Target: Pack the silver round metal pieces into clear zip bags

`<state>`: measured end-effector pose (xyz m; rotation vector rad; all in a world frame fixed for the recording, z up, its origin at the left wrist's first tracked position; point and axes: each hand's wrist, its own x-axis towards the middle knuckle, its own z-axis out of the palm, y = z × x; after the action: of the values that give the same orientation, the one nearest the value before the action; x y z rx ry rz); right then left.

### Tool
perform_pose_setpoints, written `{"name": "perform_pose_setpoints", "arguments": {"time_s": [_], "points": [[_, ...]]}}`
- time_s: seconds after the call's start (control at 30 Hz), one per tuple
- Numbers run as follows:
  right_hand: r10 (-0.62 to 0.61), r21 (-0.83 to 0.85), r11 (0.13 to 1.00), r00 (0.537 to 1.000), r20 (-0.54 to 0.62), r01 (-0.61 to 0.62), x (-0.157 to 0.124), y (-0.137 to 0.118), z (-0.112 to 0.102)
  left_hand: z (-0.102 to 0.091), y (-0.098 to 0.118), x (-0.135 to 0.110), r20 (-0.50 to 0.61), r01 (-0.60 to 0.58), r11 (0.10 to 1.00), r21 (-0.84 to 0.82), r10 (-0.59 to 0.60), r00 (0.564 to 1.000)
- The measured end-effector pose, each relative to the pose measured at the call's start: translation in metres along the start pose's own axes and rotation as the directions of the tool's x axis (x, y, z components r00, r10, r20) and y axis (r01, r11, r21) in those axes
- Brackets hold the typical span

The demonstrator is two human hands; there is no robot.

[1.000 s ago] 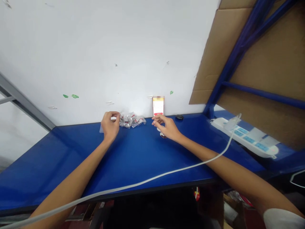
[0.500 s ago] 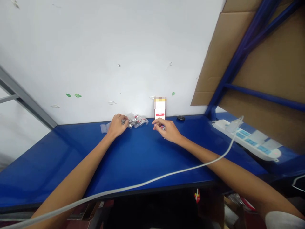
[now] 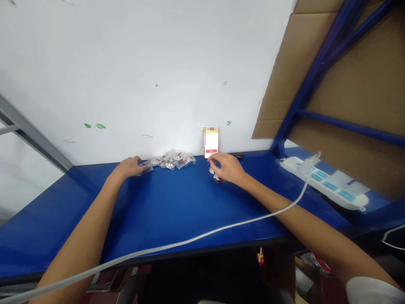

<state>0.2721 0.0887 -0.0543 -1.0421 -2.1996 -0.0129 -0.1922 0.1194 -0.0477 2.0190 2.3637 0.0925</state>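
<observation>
Blue flat tabletop (image 3: 177,211) butts against a white wall (image 3: 142,63); brown cardboard sheet (image 3: 348,76) behind a blue metal frame (image 3: 319,63) at right. White power strip (image 3: 325,183) lies on the right of the table, its long white cable (image 3: 196,238) running across the front edge. Left hand (image 3: 128,167) lies flat, fingers together, fingertips on a small clear plastic bag (image 3: 146,165) just left of a heap of clear bagged silver-red parts (image 3: 173,160) at the wall. Right hand (image 3: 228,167) has fingers curled, pinched on a small round silver part (image 3: 212,170) in front of an upright phone (image 3: 211,142); a small black disc (image 3: 238,156) lies near
</observation>
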Motion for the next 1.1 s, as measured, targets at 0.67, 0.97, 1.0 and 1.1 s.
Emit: {"name": "perform_pose_setpoints", "arguments": {"time_s": [0.67, 0.97, 1.0, 1.1], "points": [[-0.097, 0.282, 0.955, 0.995, 0.009, 0.091, -0.003, -0.009, 0.008, -0.005, 0.141, -0.074, -0.331, -0.367, 0.402, -0.839, 0.160, 0.930], [-0.025, 0.520, 0.850, 0.978, 0.209, -0.089, -0.008, -0.039, 0.017, 0.013, 0.181, -0.105, -0.326, -0.403, 0.197, -0.894, 0.331, 0.885], [0.022, 0.594, 0.783, 0.962, 0.271, -0.185, -0.007, -0.037, 0.018, 0.012, 0.180, -0.105, -0.317, -0.397, 0.198, -0.896, 0.341, 0.885], [0.090, 0.750, 0.533, 0.907, 0.411, -0.393, -0.004, -0.034, 0.020, 0.014, 0.178, -0.104, -0.305, -0.387, 0.180, -0.905, 0.359, 0.882]]}}
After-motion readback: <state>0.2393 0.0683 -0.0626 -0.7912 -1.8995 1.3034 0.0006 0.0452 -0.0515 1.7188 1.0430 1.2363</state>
